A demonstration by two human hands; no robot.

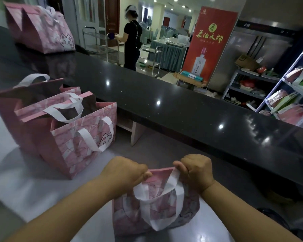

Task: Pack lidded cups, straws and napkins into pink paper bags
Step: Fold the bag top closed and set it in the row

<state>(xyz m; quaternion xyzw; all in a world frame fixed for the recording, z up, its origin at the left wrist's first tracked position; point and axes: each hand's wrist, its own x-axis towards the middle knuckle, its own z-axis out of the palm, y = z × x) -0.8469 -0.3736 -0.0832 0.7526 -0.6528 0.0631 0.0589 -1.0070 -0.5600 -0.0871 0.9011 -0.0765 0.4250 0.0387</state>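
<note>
Left hand (125, 172): pinches pink paper bag (157, 212) rim.
Right hand (197, 170): pinches opposite rim, likely opening it at table (24, 180) near edge.

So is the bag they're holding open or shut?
Looks shut: left hand and right hand pinch the top edge of the pink bag flat; no opening shows.

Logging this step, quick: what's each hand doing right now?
Left hand: pinching top edge of the pink bag.
Right hand: gripping the same bag's rim.
</note>
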